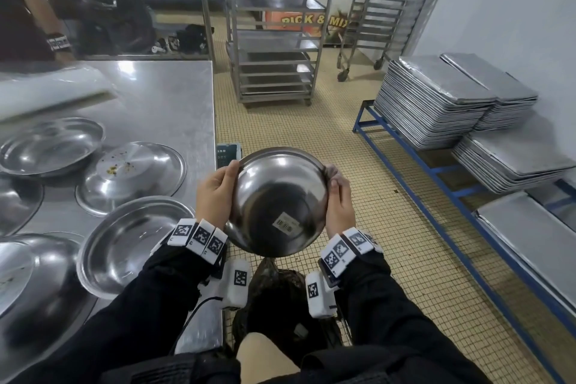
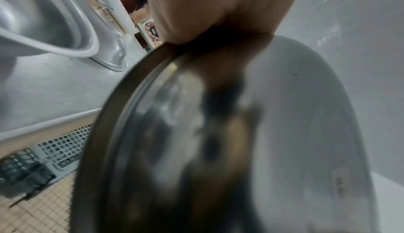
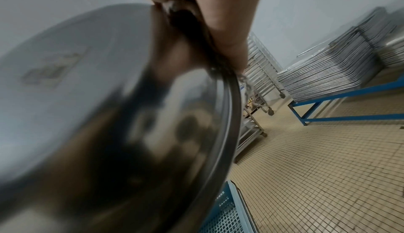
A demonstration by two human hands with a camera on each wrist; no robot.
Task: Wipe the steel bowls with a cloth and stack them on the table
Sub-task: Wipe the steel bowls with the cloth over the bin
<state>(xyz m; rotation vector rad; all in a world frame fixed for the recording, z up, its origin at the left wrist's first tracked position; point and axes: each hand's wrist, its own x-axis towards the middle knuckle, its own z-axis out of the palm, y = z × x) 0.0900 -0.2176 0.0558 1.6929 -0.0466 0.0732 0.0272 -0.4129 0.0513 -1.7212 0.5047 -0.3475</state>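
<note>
I hold one steel bowl (image 1: 279, 199) in the air, just off the table's right edge and above the floor. Its outside faces me, with a barcode sticker on the base. My left hand (image 1: 223, 187) grips the left rim, thumb on the outside. My right hand (image 1: 336, 188) grips the right rim. The wrist views show the bowl (image 2: 218, 133) (image 3: 109, 98) up close under my left hand (image 2: 218, 8) and right hand (image 3: 218, 20). Something dark sits between my right fingers and the rim; I cannot tell what it is. Several more bowls lie on the table, one upright (image 1: 131, 243), one overturned with crumbs (image 1: 131, 174).
The steel table (image 1: 174, 97) fills the left side, with a white board (image 1: 53, 90) at its back. A blue crate (image 1: 228, 154) stands on the floor behind the bowl. Wheeled racks (image 1: 277, 25) and stacked baking trays (image 1: 436, 97) on a blue frame line the right. Another person's arm (image 1: 37, 9) shows far left.
</note>
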